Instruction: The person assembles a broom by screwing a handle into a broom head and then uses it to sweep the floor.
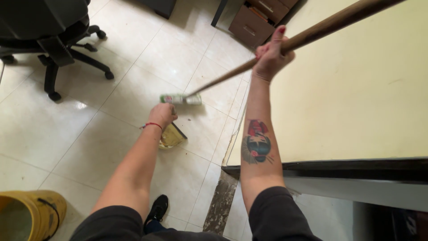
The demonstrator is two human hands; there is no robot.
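head view, right hand (272, 56): raised at upper centre-right, fingers wrapped tight around the broom handle (312, 33); a full fist grip is seen, thumb side up.
head view, broom handle: long wooden pole, held tilted, running from the top right corner down to the left toward the floor.
head view, broom head (180, 99): small, greenish-white, set low on the tiled floor (89, 134), just above the left hand.
head view, left hand (162, 114): lowered near the floor, closed on the handle of the dustpan (170, 137); individual fingers are hidden from this angle, so spread cannot be told beyond a closed grip.
head view, dustpan: yellowish, tilted, edge down on a tile, just below the broom head, apart from it.
head view, wrist band (152, 125): red string worn on the left wrist.
head view, tattoo (257, 142): red and dark, shown on the right forearm.
head view, surroundings: cream tabletop (356, 98) at right; black office chair (53, 35) at upper left; brown drawer unit (258, 20) at top; yellow bucket (31, 214) at lower left; black shoe (157, 209) at the bottom.
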